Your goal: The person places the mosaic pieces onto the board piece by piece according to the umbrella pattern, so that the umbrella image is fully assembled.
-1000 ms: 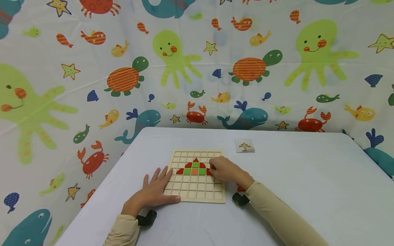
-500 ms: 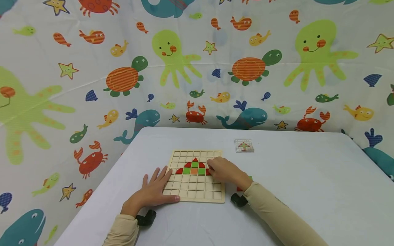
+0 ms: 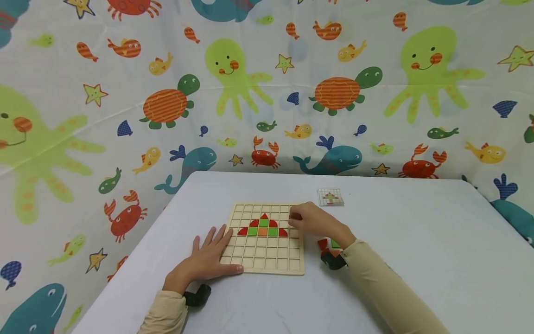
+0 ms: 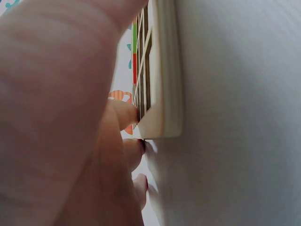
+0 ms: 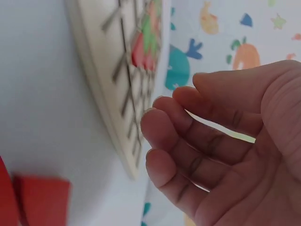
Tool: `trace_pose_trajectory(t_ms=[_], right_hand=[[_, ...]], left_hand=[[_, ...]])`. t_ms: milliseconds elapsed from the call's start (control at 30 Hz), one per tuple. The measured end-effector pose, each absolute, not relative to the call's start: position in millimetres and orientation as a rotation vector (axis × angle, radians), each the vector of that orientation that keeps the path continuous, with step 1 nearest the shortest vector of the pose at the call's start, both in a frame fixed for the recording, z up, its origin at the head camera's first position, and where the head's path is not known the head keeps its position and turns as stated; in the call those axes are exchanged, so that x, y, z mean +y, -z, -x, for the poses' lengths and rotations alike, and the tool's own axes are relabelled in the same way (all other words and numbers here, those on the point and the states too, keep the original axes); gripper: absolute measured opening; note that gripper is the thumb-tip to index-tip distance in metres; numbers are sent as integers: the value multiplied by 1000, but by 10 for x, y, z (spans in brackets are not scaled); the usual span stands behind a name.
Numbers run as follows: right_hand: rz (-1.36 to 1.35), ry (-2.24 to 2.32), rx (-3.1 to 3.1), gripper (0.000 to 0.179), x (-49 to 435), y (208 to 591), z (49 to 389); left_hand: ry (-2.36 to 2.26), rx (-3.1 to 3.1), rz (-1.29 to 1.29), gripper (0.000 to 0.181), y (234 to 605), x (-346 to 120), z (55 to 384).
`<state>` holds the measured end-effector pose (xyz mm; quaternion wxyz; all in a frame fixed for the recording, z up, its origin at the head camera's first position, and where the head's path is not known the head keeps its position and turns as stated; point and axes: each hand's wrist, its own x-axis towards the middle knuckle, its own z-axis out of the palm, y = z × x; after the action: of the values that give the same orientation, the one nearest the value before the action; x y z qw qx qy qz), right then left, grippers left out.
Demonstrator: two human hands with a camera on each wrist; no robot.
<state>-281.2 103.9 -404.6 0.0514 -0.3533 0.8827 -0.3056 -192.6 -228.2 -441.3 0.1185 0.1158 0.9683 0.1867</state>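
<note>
A square wooden grid board (image 3: 263, 254) lies on the table. Set in its cells are red curved pieces (image 3: 282, 233), a red triangle (image 3: 264, 216), green squares (image 3: 252, 231) and an orange square (image 3: 262, 231). My left hand (image 3: 203, 260) rests spread along the board's left side, its thumb at the front edge, fingertips by the board corner (image 4: 167, 117) in the left wrist view. Over the board's right edge is my right hand (image 3: 317, 221). Its fingers (image 5: 160, 132) are loosely bent with nothing between them in the right wrist view.
A small card (image 3: 331, 197) printed with a grid and a coloured pattern lies behind the board, to the right. Loose red (image 3: 322, 244) and green (image 3: 335, 244) pieces lie right of the board, partly covered by my right wrist. A patterned cloth (image 3: 258, 93) hangs behind the table.
My right hand has let go of the red curved piece at the right end of the row and moved right and up. More of the loose pieces shows. My left hand stays put.
</note>
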Motion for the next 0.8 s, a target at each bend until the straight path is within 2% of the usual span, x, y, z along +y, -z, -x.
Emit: trace_pose_trajectory(t_ms=[433, 800], right_hand=[[916, 929, 2675, 14, 1392, 3779, 2761], [837, 840, 2666, 21, 1606, 3816, 2699]], left_hand=[[-545, 2840, -345, 121, 4416, -2307, 1935], [-553, 2834, -329, 122, 4430, -2302, 1936]])
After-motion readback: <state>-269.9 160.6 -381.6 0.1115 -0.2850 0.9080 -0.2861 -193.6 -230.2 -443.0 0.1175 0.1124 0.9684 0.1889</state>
